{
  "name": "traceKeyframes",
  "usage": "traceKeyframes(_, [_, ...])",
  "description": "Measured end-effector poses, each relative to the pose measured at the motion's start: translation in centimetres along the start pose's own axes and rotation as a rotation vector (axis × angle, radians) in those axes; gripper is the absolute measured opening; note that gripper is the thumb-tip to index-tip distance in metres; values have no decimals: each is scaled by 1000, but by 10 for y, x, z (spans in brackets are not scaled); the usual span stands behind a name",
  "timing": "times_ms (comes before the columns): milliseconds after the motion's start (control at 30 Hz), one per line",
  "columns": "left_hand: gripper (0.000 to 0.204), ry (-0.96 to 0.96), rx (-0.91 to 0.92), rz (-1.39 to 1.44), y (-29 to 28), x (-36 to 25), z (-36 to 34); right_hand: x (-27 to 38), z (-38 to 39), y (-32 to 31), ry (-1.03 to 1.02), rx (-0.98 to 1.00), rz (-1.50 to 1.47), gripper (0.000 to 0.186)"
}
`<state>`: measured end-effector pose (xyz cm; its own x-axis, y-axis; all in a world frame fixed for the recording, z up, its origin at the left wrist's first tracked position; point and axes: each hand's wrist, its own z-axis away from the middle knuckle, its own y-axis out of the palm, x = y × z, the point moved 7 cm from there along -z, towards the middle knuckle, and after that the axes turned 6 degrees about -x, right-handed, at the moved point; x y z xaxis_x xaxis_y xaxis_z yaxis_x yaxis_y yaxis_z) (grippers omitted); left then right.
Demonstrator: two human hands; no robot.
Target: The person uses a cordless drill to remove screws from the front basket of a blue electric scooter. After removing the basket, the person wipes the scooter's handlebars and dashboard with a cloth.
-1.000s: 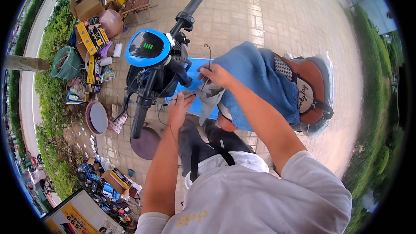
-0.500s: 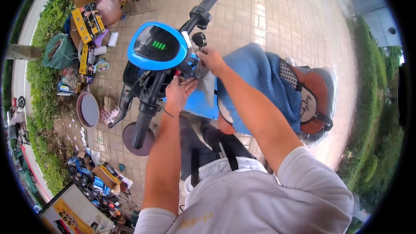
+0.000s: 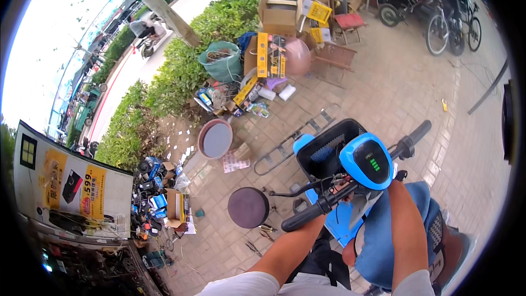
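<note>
Showed a blue electric scooter (image 3: 356, 156) at the lower right, viewed from above, with green bars lit on its display (image 3: 375, 164) and a black basket (image 3: 329, 149) ahead of it. Had the left forearm (image 3: 290, 246) beneath the handlebar (image 3: 309, 214), with only a sliver of the left hand (image 3: 347, 197) visible there. Had the right forearm (image 3: 408, 230) up to the display's near edge, with the right hand hidden behind. Could not tell the spread of the fingers on either hand, nor any grip. Included a grey sheet (image 3: 359, 212) between the forearms and a blue towel (image 3: 378, 246) over the seat. Farther left, included a round purplish stool (image 3: 248, 207), with hand tools (image 3: 253, 249) on the paving nearby. Beyond, took in open cartons (image 3: 276, 19), a leafy hedge (image 3: 142, 98) and, upper right, parked bicycles (image 3: 436, 34).
</note>
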<state>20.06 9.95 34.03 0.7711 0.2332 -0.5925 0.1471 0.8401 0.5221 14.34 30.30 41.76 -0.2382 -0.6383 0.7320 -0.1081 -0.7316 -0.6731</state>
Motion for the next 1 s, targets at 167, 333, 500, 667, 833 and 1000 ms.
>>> traceKeyframes(167, [32,352,153,124,-5,-2,-25,4,-2,6,16,41,46,16])
traceKeyframes(333, [32,1013,-412,-1158,44,-29,-25,-22,-12,-23,70,-1,105,13])
traceKeyframes(500, [25,806,-447,-1552,50,-36,-19,-12,-20,-5,6,33,141,11])
traceKeyframes(667, [18,716,-447,-1303,63,-41,-12,-22,-15,-15,28,-6,197,10])
traceKeyframes(833, [13,710,-501,-1222,54,-39,-5,-16,-16,-7,-4,0,234,10])
traceKeyframes(1000, [12,761,-548,-1258,51,-43,-1,-21,-20,-5,-44,-29,234,11])
